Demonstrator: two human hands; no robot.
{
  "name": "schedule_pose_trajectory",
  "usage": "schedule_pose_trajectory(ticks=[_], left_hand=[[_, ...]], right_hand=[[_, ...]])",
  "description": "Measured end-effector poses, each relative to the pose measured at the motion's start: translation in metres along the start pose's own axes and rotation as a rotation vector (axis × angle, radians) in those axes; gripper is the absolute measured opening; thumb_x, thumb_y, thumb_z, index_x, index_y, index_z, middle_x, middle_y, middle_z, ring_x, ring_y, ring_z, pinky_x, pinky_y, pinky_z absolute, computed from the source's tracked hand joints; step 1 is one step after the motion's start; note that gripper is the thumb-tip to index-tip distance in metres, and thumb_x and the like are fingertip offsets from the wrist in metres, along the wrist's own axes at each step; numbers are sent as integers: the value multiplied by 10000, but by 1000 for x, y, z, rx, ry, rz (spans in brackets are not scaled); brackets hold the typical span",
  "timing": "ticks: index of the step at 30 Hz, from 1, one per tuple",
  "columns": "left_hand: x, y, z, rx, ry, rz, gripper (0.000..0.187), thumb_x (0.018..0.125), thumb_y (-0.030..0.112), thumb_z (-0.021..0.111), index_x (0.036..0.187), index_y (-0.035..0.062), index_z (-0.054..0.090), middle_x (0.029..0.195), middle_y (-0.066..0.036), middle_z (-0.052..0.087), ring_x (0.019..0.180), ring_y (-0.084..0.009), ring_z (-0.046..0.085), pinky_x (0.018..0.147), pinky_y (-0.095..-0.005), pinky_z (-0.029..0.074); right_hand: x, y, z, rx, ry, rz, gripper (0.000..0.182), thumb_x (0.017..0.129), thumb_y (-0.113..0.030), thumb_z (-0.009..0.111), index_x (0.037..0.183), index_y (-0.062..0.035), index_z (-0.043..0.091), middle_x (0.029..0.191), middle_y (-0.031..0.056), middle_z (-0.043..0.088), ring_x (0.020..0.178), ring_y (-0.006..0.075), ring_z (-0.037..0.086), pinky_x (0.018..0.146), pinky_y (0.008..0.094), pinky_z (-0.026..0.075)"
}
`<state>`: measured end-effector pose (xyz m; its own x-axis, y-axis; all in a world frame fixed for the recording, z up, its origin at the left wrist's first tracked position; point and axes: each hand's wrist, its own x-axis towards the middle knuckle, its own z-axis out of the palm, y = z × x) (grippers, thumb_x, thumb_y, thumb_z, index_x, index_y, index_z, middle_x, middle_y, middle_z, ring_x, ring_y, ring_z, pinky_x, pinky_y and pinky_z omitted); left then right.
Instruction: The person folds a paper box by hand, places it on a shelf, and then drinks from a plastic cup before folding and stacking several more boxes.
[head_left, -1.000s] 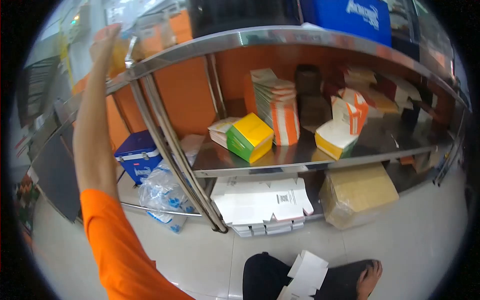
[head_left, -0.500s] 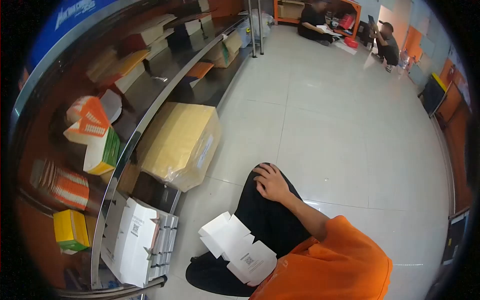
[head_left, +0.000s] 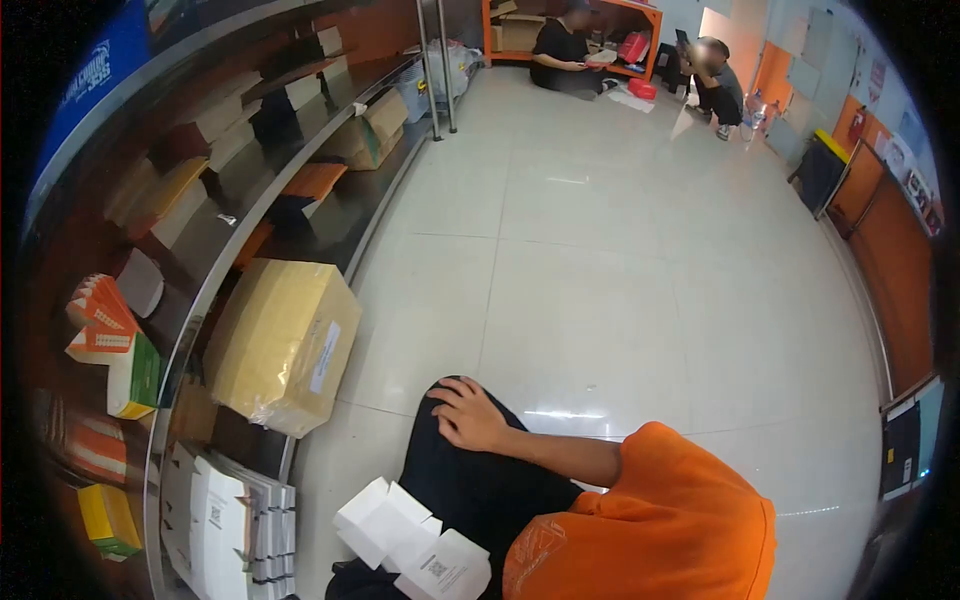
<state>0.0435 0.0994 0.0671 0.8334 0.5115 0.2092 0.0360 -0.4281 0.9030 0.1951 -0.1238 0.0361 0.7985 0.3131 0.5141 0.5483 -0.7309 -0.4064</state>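
Observation:
My right hand (head_left: 470, 415) rests palm down over my bent knee, fingers spread over the dark trousers (head_left: 480, 470), holding nothing. My left hand is out of view. A white, partly unfolded carton (head_left: 450, 570) with a printed code lies across my lap, below my right hand and apart from it. To the left, a stack of flat white cartons (head_left: 215, 510) stands on edge on the low shelf, the front one also bearing a printed code.
A taped brown box (head_left: 285, 345) sits on the metal-edged shelf (head_left: 200, 330) at left. Orange-green packs (head_left: 130, 370) and a yellow pack (head_left: 108, 515) are further left. Two people, one seated (head_left: 565, 55) and one crouching (head_left: 715, 85), are at the far end of the tiled floor (head_left: 580, 290).
My view has swung to the right and up, so shelf, box and lap appear lower and further left. My right hand remains on the knee and the carton on my lap.

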Motion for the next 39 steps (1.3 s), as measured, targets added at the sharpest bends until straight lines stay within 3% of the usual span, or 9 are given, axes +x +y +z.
schedule_pose_trajectory(ticks=[13, 24, 39], left_hand=[[-23, -13, -5, 31, 37, -36, 722, 922, 588, 454, 1397, 45, 418, 1358, -274, 480, 1266, -364, 480, 1059, -407, 375], [-30, -26, -18, 33, 62, -47, 718, 928, 563, 464, 1409, 35, 389, 1372, -281, 458, 1274, -368, 467, 1068, -410, 365], [-40, -39, -29, 31, 116, -80, 717, 937, 529, 478, 1425, 20, 350, 1392, -290, 427, 1285, -373, 449, 1079, -415, 352]], right_hand=[[-3, -5, -1, -35, 2, 39, 146, 833, -184, 591, 868, -86, 694, 1246, 58, 575, 1297, 276, 429, 1091, 527, 312], [-3, -7, -5, -52, -77, 34, 236, 855, -247, 579, 926, -61, 705, 1278, 85, 548, 1317, 281, 399, 1106, 521, 293], [-6, -13, -6, -67, -63, 48, 197, 860, -225, 581, 929, -77, 691, 1290, 84, 544, 1316, 287, 407, 1110, 518, 299]])
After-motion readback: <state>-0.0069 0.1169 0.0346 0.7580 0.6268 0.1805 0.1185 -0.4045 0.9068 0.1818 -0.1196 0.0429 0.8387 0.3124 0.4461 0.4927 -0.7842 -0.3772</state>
